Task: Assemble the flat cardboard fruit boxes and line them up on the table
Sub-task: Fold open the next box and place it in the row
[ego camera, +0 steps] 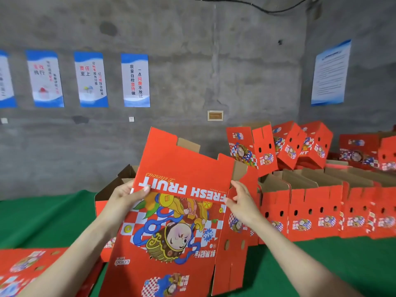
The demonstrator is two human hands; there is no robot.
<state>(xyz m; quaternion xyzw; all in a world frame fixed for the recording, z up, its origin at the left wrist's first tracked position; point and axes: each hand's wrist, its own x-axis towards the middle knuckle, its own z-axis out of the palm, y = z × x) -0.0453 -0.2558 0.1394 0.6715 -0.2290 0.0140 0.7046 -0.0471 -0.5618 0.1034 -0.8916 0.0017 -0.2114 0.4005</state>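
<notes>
A red cardboard fruit box [171, 221] printed "FRESH FRUIT" upside down stands upright in front of me, partly unfolded, its top flaps raised. My left hand [126, 196] grips its left edge, thumb pressed on the printed front. My right hand [240, 200] pinches the right corner fold where the side panel begins. A row of assembled open boxes [321, 211] runs along the green table [342, 264] to the right. A flat stack of unfolded boxes [32, 264] lies at the lower left.
An open assembled box [111, 189] stands just behind the held one. Several more red boxes [289, 146] are piled tilted on top of the row at the back right. A grey concrete wall with posters rises behind the table.
</notes>
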